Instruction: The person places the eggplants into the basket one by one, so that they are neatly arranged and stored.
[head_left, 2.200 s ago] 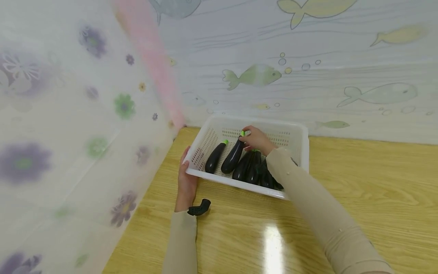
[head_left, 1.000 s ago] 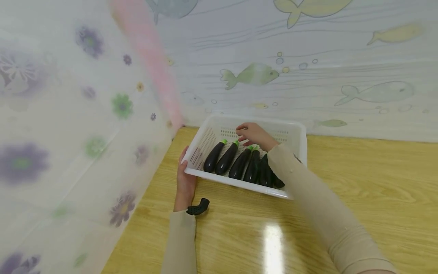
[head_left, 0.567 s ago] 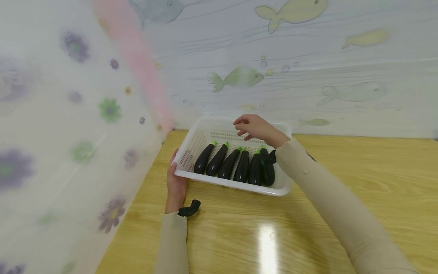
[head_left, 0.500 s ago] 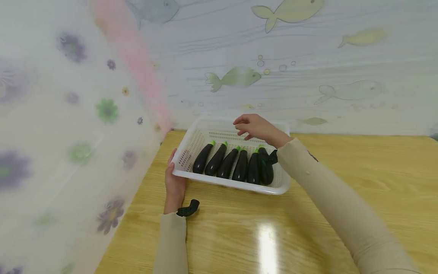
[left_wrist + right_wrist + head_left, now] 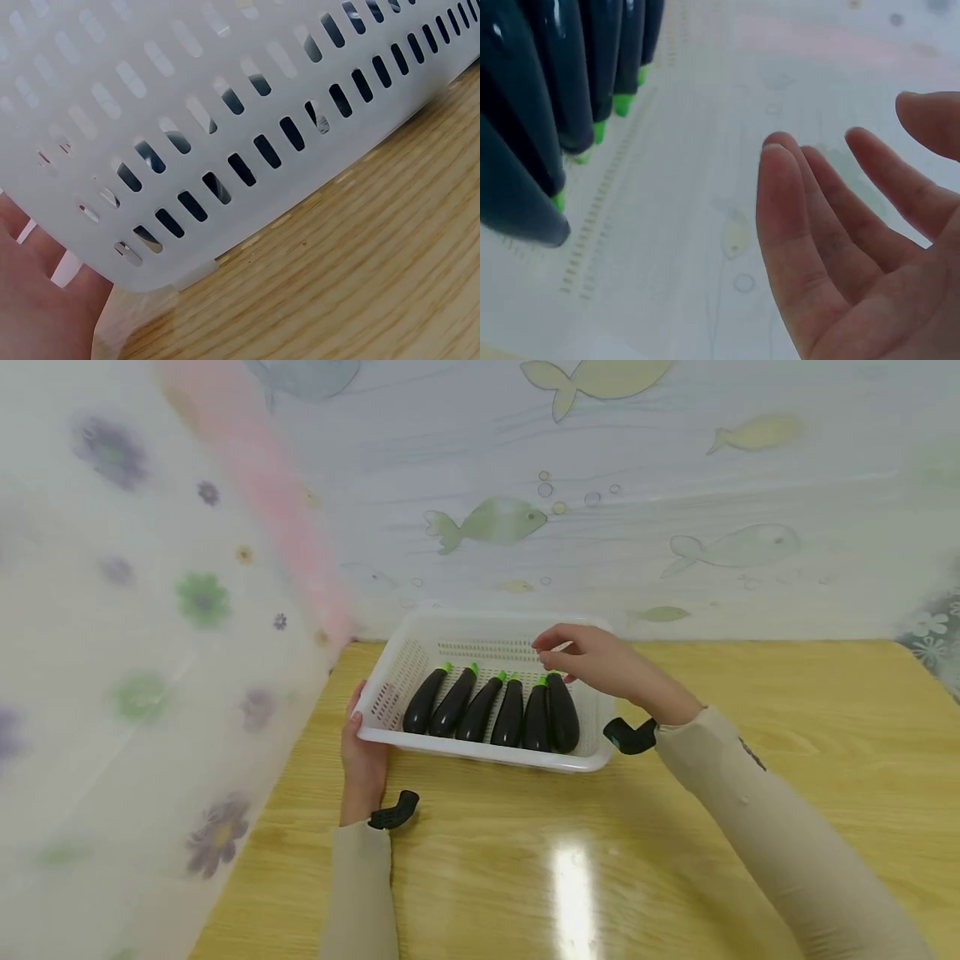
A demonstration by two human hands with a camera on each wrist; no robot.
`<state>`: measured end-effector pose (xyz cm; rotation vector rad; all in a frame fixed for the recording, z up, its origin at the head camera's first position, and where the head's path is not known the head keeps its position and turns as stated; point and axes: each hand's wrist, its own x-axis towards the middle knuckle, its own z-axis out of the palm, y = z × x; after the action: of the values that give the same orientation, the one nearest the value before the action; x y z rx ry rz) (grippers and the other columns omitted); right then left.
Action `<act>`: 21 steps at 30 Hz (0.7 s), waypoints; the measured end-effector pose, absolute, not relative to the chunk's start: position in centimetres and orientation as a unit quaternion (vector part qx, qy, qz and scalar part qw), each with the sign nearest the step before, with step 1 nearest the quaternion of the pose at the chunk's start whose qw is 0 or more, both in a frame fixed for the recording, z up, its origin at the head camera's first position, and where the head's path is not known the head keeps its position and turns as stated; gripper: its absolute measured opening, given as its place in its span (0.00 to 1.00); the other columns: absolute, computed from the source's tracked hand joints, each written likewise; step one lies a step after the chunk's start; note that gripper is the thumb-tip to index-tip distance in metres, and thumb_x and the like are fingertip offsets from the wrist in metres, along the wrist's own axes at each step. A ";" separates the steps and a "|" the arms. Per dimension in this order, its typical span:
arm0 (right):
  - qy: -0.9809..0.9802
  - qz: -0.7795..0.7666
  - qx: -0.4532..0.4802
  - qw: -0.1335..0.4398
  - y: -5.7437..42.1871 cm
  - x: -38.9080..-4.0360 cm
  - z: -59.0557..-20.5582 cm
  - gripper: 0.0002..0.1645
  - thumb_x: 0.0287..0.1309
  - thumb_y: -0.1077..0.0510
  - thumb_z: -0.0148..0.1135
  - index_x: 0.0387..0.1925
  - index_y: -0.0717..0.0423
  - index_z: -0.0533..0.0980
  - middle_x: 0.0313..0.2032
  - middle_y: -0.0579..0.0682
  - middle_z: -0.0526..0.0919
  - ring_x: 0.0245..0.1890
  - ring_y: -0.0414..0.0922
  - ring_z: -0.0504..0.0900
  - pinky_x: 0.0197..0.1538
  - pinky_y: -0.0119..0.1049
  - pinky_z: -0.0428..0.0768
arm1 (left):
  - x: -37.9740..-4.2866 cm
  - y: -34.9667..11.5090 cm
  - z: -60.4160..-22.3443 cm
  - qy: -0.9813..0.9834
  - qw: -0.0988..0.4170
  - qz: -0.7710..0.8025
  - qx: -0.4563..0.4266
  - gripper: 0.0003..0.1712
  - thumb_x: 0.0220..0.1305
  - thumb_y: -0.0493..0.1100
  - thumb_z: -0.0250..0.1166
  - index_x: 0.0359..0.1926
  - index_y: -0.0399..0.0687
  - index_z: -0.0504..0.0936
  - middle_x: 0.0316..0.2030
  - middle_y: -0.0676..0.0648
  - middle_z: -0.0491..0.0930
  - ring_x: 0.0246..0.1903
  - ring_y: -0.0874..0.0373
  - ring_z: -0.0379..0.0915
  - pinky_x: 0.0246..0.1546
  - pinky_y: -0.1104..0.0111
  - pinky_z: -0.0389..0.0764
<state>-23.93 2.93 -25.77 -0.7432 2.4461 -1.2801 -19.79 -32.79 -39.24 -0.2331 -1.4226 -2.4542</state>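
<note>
Several dark purple eggplants [image 5: 507,714] with green stem ends lie side by side in a white plastic basket [image 5: 480,751]. My left hand [image 5: 364,760] grips the basket's left front corner, thumb at the rim. In the left wrist view, part of that hand [image 5: 45,289] shows beside the slotted wall. Over the right part of the basket hovers my right hand [image 5: 600,662], fingers loosely bent around nothing, near the top of the rightmost eggplant [image 5: 563,717]. The right wrist view shows this hand [image 5: 855,255] with its fingers apart and the eggplants to their left.
The basket stands on a wood-grain table [image 5: 480,843], close to a back wall covering [image 5: 637,568] printed with fish. A flower-printed covering [image 5: 150,635] borders the table's left side. Black wrist mounts [image 5: 394,812] sit on both forearms.
My right hand has let go of an eggplant, which now lies beside the leftmost one. It rose, then moved right above the basket. My left hand keeps its grip at the corner.
</note>
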 end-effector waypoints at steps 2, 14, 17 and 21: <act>0.847 -0.442 -0.263 0.131 3.9 -23.0 -25.7 0.21 0.63 0.46 0.50 0.55 0.46 0.70 0.53 0.46 0.74 0.45 0.41 0.78 0.46 0.42 0.76 | -20.1 -32.9 -39.0 -0.496 0.152 -0.851 -0.079 0.31 0.64 0.53 0.47 0.68 0.56 0.56 0.65 0.49 0.59 0.64 0.53 0.53 0.62 0.62 0.54; 0.878 -0.406 -0.239 0.091 9.5 -17.4 -28.2 0.24 0.62 0.40 0.49 0.56 0.43 0.70 0.51 0.44 0.77 0.48 0.43 0.77 0.46 0.41 0.75 | -19.8 -34.3 -38.4 -0.495 0.169 -0.849 -0.073 0.38 0.63 0.64 0.47 0.68 0.50 0.56 0.66 0.46 0.59 0.66 0.52 0.52 0.62 0.62 0.55; 0.887 -0.392 -0.230 0.083 10.7 -16.3 -29.2 0.24 0.63 0.42 0.48 0.57 0.44 0.69 0.51 0.44 0.77 0.49 0.44 0.77 0.46 0.42 0.74 | -19.3 -34.3 -38.5 -0.495 0.172 -0.849 -0.064 0.38 0.64 0.63 0.47 0.69 0.51 0.54 0.66 0.47 0.58 0.65 0.52 0.52 0.62 0.61 0.55; 0.893 -0.388 -0.212 0.080 12.1 -15.4 -30.4 0.27 0.63 0.42 0.48 0.62 0.43 0.64 0.54 0.45 0.74 0.50 0.46 0.76 0.45 0.42 0.75 | -18.7 -33.9 -38.6 -0.488 0.186 -0.851 -0.051 0.36 0.64 0.60 0.49 0.69 0.58 0.52 0.65 0.48 0.58 0.65 0.53 0.51 0.64 0.60 0.52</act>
<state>-15.35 12.11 -30.36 -0.6346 2.6725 -1.1605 -18.70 -33.89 -38.61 -0.1430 -1.3748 -2.3977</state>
